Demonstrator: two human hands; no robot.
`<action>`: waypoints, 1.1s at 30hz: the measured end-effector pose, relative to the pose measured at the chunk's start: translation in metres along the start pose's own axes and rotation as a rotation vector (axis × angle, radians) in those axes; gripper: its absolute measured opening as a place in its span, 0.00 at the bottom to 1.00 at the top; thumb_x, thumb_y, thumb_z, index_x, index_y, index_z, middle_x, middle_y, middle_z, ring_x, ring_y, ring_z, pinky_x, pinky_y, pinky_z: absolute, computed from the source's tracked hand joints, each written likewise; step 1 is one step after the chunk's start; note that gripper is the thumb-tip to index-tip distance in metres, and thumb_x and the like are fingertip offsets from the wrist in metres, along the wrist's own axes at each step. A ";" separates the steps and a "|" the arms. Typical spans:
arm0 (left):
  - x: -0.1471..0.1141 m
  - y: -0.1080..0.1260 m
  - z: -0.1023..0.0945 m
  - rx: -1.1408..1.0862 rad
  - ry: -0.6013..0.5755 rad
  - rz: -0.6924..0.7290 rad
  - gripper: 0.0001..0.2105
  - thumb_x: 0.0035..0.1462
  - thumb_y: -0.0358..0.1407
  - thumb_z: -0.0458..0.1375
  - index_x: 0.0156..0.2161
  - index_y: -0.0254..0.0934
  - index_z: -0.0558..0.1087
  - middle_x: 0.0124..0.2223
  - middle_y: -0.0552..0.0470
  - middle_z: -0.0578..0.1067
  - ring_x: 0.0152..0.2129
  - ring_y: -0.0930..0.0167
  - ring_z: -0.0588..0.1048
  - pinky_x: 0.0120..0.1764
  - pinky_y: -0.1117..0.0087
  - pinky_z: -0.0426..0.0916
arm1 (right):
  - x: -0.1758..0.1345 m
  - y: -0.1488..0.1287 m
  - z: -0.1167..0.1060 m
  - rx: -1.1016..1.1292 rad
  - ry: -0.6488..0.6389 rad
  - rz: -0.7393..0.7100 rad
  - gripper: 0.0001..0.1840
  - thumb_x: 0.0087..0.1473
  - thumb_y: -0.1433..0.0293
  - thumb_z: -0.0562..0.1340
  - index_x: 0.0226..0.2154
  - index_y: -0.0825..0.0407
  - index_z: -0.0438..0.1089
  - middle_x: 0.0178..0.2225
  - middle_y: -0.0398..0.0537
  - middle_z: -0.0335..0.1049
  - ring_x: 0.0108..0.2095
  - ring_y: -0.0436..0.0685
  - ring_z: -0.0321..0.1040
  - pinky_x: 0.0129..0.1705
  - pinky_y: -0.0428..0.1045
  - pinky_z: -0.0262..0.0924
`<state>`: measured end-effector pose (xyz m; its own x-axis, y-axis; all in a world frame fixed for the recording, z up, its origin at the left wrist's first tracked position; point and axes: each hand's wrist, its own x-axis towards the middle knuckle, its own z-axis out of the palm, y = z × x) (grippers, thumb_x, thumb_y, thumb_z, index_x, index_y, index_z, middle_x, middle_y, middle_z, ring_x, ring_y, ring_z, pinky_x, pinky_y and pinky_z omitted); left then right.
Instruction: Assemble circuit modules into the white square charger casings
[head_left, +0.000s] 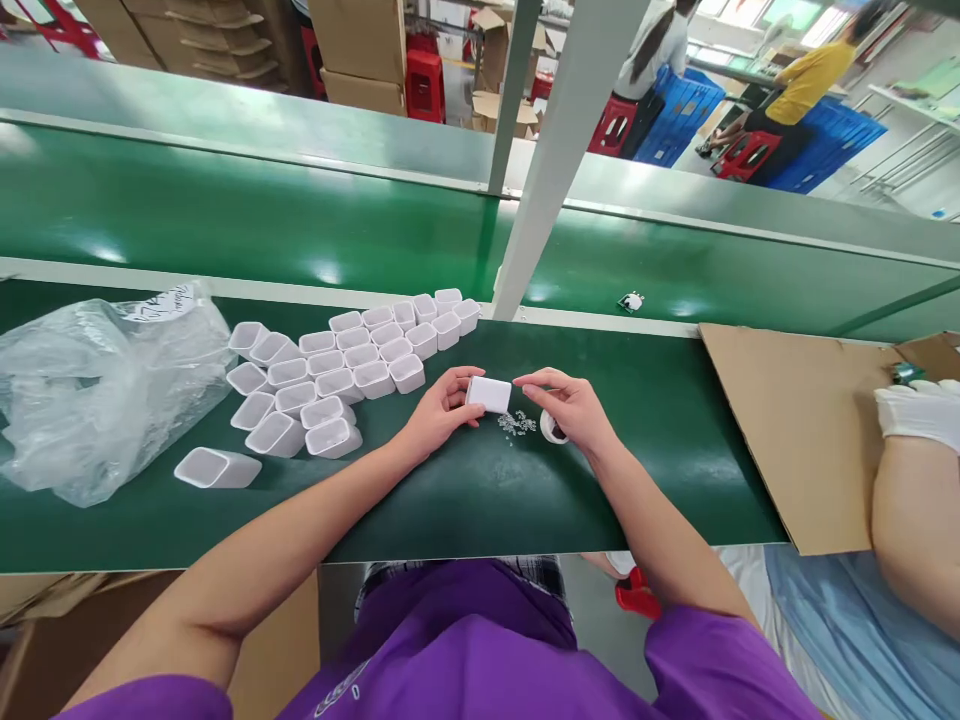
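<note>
My left hand (439,412) grips a small white square plastic box (489,394) just above the green bench top (450,500). My right hand (571,405) touches the box's right edge with its fingertips and also holds a small roll of tape (551,428) under the palm. A scatter of tiny clear bits (517,424) lies on the bench between the two hands. To the left stands a cluster of several identical white boxes (352,368), most with their open side up.
A crumpled clear plastic bag (97,390) lies at the far left, one white box (217,468) on its side beside it. A cardboard sheet (802,430) covers the right end. A co-worker's gloved hand (919,410) rests there. A white post (562,150) rises behind; people sit far back.
</note>
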<state>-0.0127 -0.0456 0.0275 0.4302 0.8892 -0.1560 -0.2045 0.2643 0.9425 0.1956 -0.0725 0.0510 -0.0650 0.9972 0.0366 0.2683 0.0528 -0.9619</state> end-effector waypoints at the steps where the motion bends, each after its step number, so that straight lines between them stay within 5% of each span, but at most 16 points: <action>1: -0.001 -0.001 0.000 0.014 0.005 0.011 0.24 0.42 0.35 0.67 0.46 0.38 0.68 0.39 0.51 0.74 0.31 0.73 0.73 0.28 0.76 0.70 | 0.000 0.001 0.000 0.021 -0.009 -0.010 0.19 0.52 0.50 0.66 0.37 0.48 0.79 0.37 0.47 0.71 0.28 0.52 0.64 0.26 0.47 0.56; 4: -0.004 -0.003 -0.001 0.083 -0.005 0.048 0.23 0.45 0.35 0.65 0.49 0.39 0.69 0.42 0.50 0.74 0.35 0.71 0.72 0.30 0.76 0.70 | -0.002 0.003 -0.003 0.074 -0.044 -0.034 0.19 0.53 0.50 0.67 0.37 0.47 0.79 0.37 0.47 0.72 0.35 0.57 0.68 0.34 0.49 0.61; 7: -0.007 -0.005 -0.001 0.174 -0.009 0.066 0.24 0.48 0.34 0.64 0.53 0.41 0.69 0.43 0.50 0.73 0.40 0.69 0.73 0.36 0.74 0.71 | -0.006 0.003 -0.003 0.090 -0.067 0.027 0.22 0.51 0.48 0.68 0.37 0.48 0.79 0.34 0.48 0.73 0.29 0.56 0.67 0.27 0.48 0.58; 11: -0.011 -0.003 0.001 0.237 0.005 0.041 0.27 0.47 0.38 0.66 0.54 0.40 0.67 0.45 0.49 0.74 0.44 0.66 0.73 0.44 0.67 0.71 | -0.011 0.003 -0.001 0.093 -0.071 0.102 0.24 0.51 0.48 0.69 0.36 0.53 0.78 0.17 0.41 0.62 0.17 0.48 0.49 0.19 0.46 0.41; 14: -0.014 -0.003 0.002 0.185 -0.008 0.019 0.26 0.47 0.40 0.68 0.51 0.38 0.67 0.47 0.47 0.74 0.44 0.65 0.74 0.45 0.67 0.71 | -0.013 0.003 0.002 0.128 -0.070 0.089 0.21 0.50 0.51 0.70 0.33 0.54 0.77 0.14 0.37 0.55 0.16 0.46 0.43 0.19 0.45 0.37; 22: -0.013 -0.002 0.007 -0.058 -0.026 -0.078 0.21 0.49 0.41 0.67 0.48 0.37 0.70 0.40 0.50 0.75 0.33 0.73 0.72 0.30 0.75 0.67 | -0.014 0.008 0.008 0.204 -0.130 0.083 0.20 0.53 0.53 0.70 0.32 0.54 0.74 0.17 0.37 0.56 0.16 0.45 0.44 0.18 0.44 0.36; 28: -0.016 -0.006 0.009 0.015 -0.036 -0.039 0.21 0.44 0.39 0.71 0.41 0.36 0.69 0.36 0.53 0.74 0.31 0.74 0.72 0.35 0.73 0.70 | -0.018 0.006 0.016 0.260 -0.191 0.068 0.19 0.55 0.53 0.69 0.33 0.53 0.74 0.28 0.43 0.67 0.16 0.44 0.50 0.16 0.44 0.41; 33: -0.020 -0.007 0.005 0.126 -0.054 0.142 0.16 0.50 0.38 0.67 0.43 0.38 0.71 0.42 0.50 0.75 0.37 0.72 0.74 0.40 0.71 0.70 | -0.019 0.002 0.013 0.292 -0.186 0.014 0.16 0.56 0.55 0.69 0.34 0.51 0.75 0.35 0.46 0.69 0.19 0.44 0.55 0.18 0.44 0.46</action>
<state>-0.0154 -0.0677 0.0253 0.4525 0.8917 -0.0056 -0.1561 0.0853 0.9841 0.1844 -0.0924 0.0451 -0.2446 0.9696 -0.0012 -0.0140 -0.0047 -0.9999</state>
